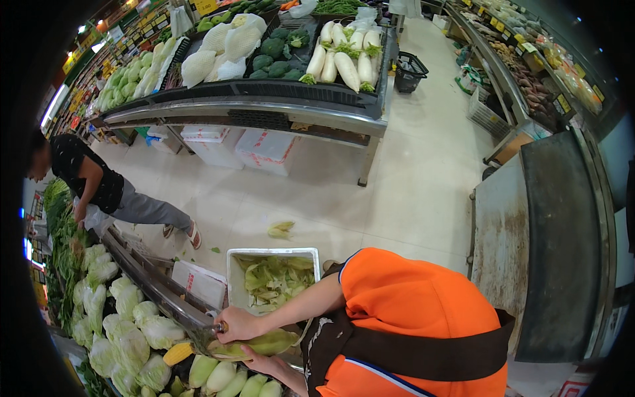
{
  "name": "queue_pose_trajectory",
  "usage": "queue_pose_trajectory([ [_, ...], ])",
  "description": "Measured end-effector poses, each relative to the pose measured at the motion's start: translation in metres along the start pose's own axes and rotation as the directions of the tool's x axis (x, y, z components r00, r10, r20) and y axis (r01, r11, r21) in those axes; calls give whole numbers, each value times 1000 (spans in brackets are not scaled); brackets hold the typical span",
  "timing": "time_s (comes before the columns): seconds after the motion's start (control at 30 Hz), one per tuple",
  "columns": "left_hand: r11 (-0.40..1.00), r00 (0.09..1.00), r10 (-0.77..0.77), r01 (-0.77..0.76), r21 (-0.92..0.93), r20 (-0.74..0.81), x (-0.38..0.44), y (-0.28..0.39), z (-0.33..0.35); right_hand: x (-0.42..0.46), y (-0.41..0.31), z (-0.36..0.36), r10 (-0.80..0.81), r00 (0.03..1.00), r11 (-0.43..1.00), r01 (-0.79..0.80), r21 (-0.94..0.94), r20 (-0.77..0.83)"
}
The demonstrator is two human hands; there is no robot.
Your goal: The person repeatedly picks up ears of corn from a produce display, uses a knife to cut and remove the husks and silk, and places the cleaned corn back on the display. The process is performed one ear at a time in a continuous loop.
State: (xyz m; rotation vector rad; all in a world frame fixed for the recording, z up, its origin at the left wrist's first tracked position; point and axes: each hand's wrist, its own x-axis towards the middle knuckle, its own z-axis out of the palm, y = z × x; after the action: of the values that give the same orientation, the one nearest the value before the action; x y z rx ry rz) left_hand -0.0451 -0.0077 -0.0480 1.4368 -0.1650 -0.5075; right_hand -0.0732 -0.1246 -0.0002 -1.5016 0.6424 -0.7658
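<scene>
My right hand grips the brown handle of a tool, seemingly a knife, over the edge of a produce stand. Just below it, my left hand holds an ear of corn in its green husk from underneath. Bare yellow kernels of corn show to the left of the husk; whether they belong to the same ear I cannot tell. Several pale green ears lie on the stand beneath my hands. A white foam box beside my right forearm contains stripped husks.
Wrapped leafy heads fill the stand to the left. A person in a black shirt stands farther along it. Loose husk lies on the floor. Across the aisle, a display holds white radishes; a black basket stands beside it.
</scene>
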Motion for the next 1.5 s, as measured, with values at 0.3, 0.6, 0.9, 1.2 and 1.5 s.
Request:
queue_pose_trajectory([
  [0.3, 991, 998, 33, -39, -130, -47, 8, 4, -2, 7, 9, 7, 271, 955, 873, -297, 386, 122],
  [0.6, 900, 984, 179, -153, -409, 26, 12, -5, -9, 2, -2, 3, 481, 811, 546, -574, 610, 332],
  [0.9, 802, 971, 165, -30, -597, 172, 26, -7, -16, 7, -25, 3, 599, 698, 320, -657, 683, 391],
  [1.2, 938, 937, 344, -345, -7, -63, 13, 62, 22, -3, -44, 6, 532, 780, 488, -599, 635, 328],
  [1.5, 872, 990, 53, -108, -477, -128, 27, 51, 15, -2, -35, 4, 538, 691, 211, -665, 716, 483],
])
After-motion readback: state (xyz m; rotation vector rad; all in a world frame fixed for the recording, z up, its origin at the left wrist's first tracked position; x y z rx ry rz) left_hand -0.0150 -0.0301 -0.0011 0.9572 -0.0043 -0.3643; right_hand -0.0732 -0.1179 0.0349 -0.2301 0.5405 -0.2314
